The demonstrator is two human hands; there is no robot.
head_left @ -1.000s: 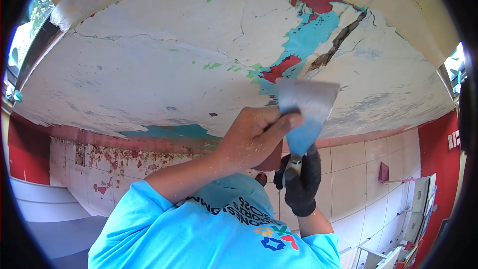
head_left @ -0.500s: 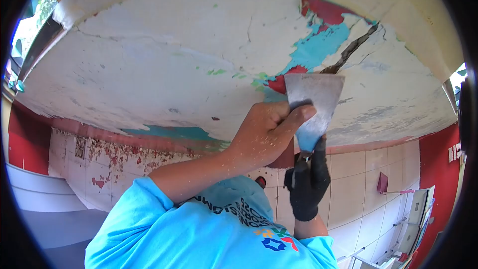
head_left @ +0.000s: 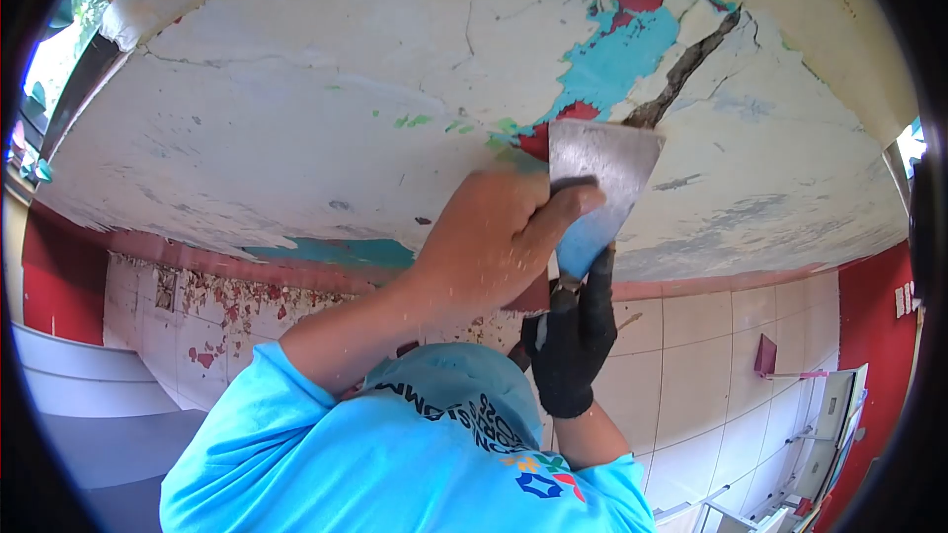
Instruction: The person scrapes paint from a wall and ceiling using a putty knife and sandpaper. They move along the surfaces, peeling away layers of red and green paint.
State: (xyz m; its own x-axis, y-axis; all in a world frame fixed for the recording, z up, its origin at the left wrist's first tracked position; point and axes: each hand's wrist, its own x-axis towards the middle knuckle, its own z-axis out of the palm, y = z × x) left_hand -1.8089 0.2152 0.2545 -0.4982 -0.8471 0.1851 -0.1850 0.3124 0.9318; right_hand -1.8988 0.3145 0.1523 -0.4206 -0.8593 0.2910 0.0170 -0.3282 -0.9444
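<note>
A wide putty knife [head_left: 604, 160] with a metal blade lies against the peeling wall [head_left: 326, 118], its edge beside the lower end of a dark crack [head_left: 686, 69]. My bare left hand [head_left: 499, 227] grips the blade from the left, thumb on its face and the other fingers hidden behind it. In a black glove, my right hand [head_left: 575, 345] is closed around the handle, low on the tool. Red and turquoise paint [head_left: 614, 57] shows left of the crack. Beneath my left hand is a dark red flat thing [head_left: 530, 298], partly covered, which I cannot make out.
Paint flakes [head_left: 212, 336] litter the tiled floor [head_left: 691, 345] at the lower left. A red dustpan [head_left: 765, 355] with a pink handle is on the right, near a white-framed piece of furniture [head_left: 829, 434]. Grey steps or panels [head_left: 109, 395] stand at the lower left.
The view has shifted, so the wall sits higher and further left. Both hands and the putty knife have moved left and slightly up in view, the blade staying near the crack's lower end.
</note>
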